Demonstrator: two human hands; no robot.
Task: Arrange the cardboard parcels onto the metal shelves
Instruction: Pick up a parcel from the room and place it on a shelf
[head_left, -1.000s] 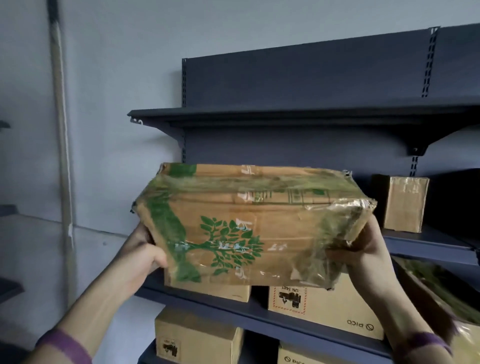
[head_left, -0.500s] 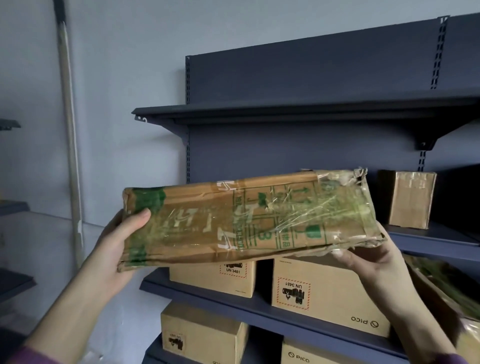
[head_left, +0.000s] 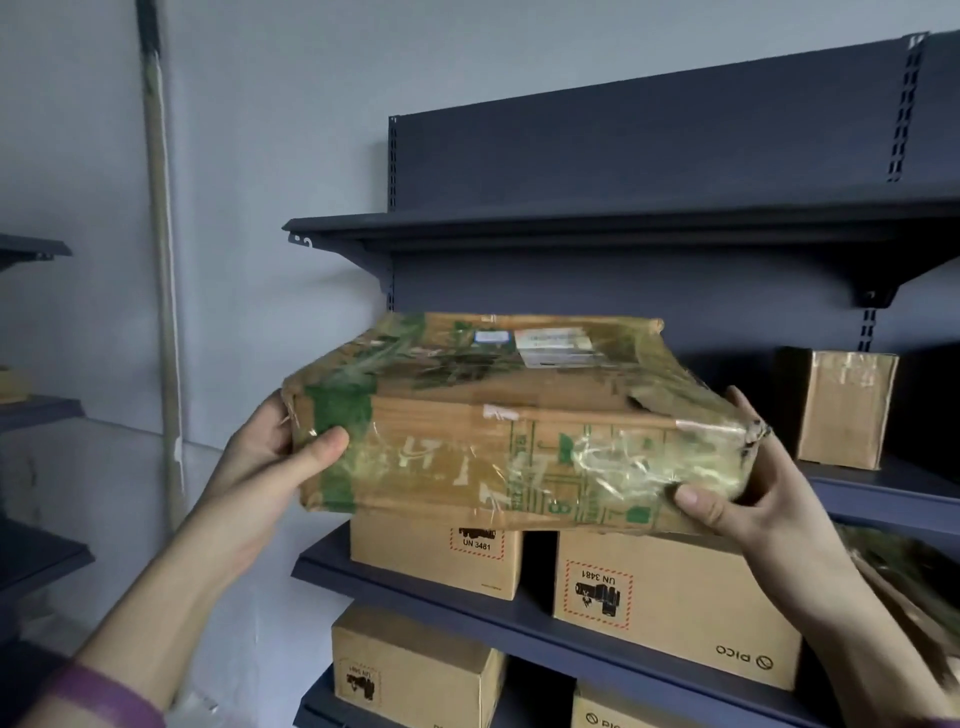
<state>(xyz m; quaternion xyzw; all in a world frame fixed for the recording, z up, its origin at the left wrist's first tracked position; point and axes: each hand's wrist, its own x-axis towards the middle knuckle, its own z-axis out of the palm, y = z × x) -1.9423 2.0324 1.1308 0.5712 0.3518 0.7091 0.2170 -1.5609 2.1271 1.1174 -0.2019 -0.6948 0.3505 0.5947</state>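
Note:
A wide, flat cardboard parcel (head_left: 509, 421) with green print and shiny tape is held up in front of the dark metal shelves (head_left: 571, 228). My left hand (head_left: 270, 462) grips its left end, thumb on the front face. My right hand (head_left: 748, 499) grips its right end, thumb on the front lower corner. The parcel's top with a white label faces up. It hangs just above two brown boxes on the middle shelf (head_left: 415, 587), the left one (head_left: 441, 556) and the right one (head_left: 675, 597).
A small taped box (head_left: 841, 405) stands on the right-hand shelf. More boxes (head_left: 410, 670) sit on the shelf below. The top shelf shows nothing on it. A long pole (head_left: 161, 291) leans on the wall at left, beside other shelves (head_left: 31, 249).
The parcel has been turned over in my hands: first its tree-printed face showed, then a narrow side, now its labelled top. It has moved right and closer to the shelf.

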